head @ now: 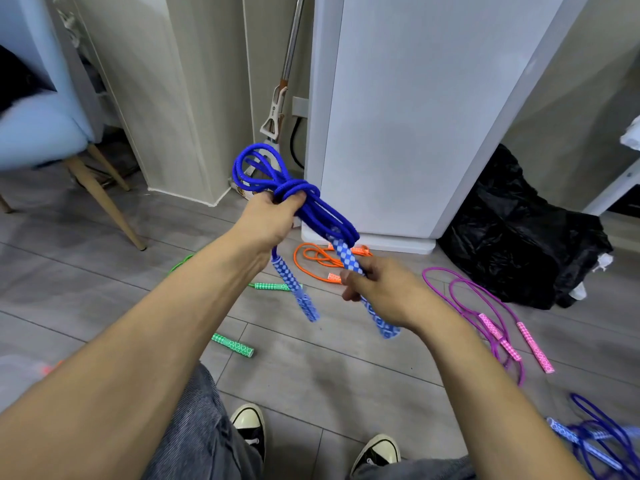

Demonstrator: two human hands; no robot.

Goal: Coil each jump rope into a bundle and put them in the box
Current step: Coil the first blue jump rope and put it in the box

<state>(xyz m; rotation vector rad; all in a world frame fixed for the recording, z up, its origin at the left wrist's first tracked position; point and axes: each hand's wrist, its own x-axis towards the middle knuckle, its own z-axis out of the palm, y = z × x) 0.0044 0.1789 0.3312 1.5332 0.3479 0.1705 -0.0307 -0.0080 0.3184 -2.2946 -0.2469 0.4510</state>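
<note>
A blue jump rope [263,168] is coiled into a bundle in the air at the middle of the view. My left hand [270,220] grips the wrapped middle of the coil. My right hand [381,289] holds one of its blue-and-white checked handles [346,258], while the other handle [294,289] hangs free below my left hand. On the floor lie an orange rope [311,259], a green rope with its handles [232,344], a purple rope with pink handles [485,306], and a second blue rope [595,434] at the lower right. No box is in view.
A white appliance [398,116] stands straight ahead with a mop [277,109] leaning beside it. A black plastic bag [519,230] lies at the right. A light blue chair [41,133] stands at the left. My shoes [249,427] are on the grey floor.
</note>
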